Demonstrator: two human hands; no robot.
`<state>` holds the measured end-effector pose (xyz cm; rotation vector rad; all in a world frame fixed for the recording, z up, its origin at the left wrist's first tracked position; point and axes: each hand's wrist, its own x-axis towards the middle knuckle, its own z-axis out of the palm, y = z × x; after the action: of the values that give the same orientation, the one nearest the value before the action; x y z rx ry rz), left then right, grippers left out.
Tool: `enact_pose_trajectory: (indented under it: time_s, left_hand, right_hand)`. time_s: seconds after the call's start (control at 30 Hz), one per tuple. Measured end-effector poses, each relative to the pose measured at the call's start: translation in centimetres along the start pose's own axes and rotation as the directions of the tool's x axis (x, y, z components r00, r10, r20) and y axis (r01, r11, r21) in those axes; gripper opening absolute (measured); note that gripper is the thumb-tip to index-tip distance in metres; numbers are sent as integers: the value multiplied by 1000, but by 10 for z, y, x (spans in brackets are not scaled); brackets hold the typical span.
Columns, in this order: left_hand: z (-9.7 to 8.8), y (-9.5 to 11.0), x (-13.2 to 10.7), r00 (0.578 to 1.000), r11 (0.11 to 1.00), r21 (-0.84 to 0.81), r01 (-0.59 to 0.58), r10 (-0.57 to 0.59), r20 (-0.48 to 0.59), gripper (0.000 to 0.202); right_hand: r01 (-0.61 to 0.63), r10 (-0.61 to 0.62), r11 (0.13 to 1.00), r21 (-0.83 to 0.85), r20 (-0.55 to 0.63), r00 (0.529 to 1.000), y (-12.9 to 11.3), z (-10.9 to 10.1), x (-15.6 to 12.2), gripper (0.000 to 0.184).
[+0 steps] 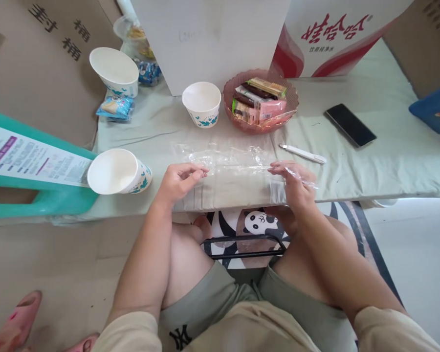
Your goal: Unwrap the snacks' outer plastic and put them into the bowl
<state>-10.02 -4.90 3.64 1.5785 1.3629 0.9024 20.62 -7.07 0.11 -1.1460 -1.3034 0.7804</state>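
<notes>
A clear plastic bag point(234, 159) lies stretched between my two hands, just above the front edge of the cloth-covered table. Its left end is pinched in the closed fingers of my left hand point(181, 182). My right hand point(295, 183) is closed on the other end, and a loose flap of the film sticks out past its knuckles. Beyond the bag stand a white paper cup point(204, 117) with blue-green leaf prints and a pink glass bowl point(256, 128) of wrapped snack bars point(262, 110). A white slim cutter-like tool point(303, 154) rests behind my right hand.
Paper cups point(143, 178) point(126, 90) and blue snack packets point(116, 108) are at the left, near a green-framed sign point(58, 198). A phone point(350, 125) lies at the right. Boxes point(209, 44) line the back. Pink slippers point(26, 313) on someone's feet show on the floor.
</notes>
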Motion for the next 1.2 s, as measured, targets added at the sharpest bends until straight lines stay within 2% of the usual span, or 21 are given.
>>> enact_pose_trajectory:
  time_s: [0.17, 0.3, 0.4, 0.5, 0.6, 0.7, 0.8, 0.87, 0.93, 1.0, 1.1, 1.2]
  left_hand:
    - [-12, -5, -2, 991, 998, 14, 59, -60, 120, 28]
    - [-19, -10, -5, 964, 997, 10, 74, -74, 257, 31]
    - [-15, -8, -5, 965, 993, 53, 103, -113, 236, 32]
    - [-7, -4, -2, 975, 979, 43, 197, -201, 92, 28]
    - [-4, -6, 0, 958, 958, 0, 285, -285, -41, 16]
    - [-7, -16, 0, 939, 929, 155, 337, -320, -124, 13]
    - [-11, -31, 0, 946, 886, 367, 285, -199, -255, 35]
    - [-12, -37, 2, 944, 875, 424, 232, -97, -316, 54]
    - [-11, -38, 6, 938, 878, 422, 227, -81, -336, 62]
    - [-9, -35, 10, 939, 883, 397, 252, -124, -320, 61]
    - [-2, -27, 14, 966, 907, 368, 206, -129, -223, 58]
    - [6, -23, 17, 989, 949, 294, 114, -80, -126, 58]
  right_hand:
    - [-202, 199, 979, -21, -95, 975, -2, 2, 8, 57]
    - [-363, 359, 919, -156, -57, 932, -5, -1, 14, 53]
    - [-412, 418, 874, -258, -34, 908, -4, -1, 16, 47]
    - [-376, 391, 862, -339, -27, 920, 0, 1, 19, 34]
    - [-340, 360, 833, -437, -38, 932, 7, 2, 21, 19]
    - [-266, 304, 782, -564, -28, 952, 16, 1, 22, 21]
    - [-152, 195, 753, -641, -3, 981, 25, 0, 21, 39]
    - [-80, 118, 731, -678, 11, 993, 28, 0, 20, 53]
    - [-25, 77, 703, -711, 41, 996, 28, -1, 17, 64]
    - [23, 91, 675, -738, 114, 989, 24, -5, 12, 74]
    - [64, 154, 628, -775, 205, 967, 11, -16, 0, 83]
    - [57, 173, 628, -777, 210, 962, -7, -24, -5, 79]
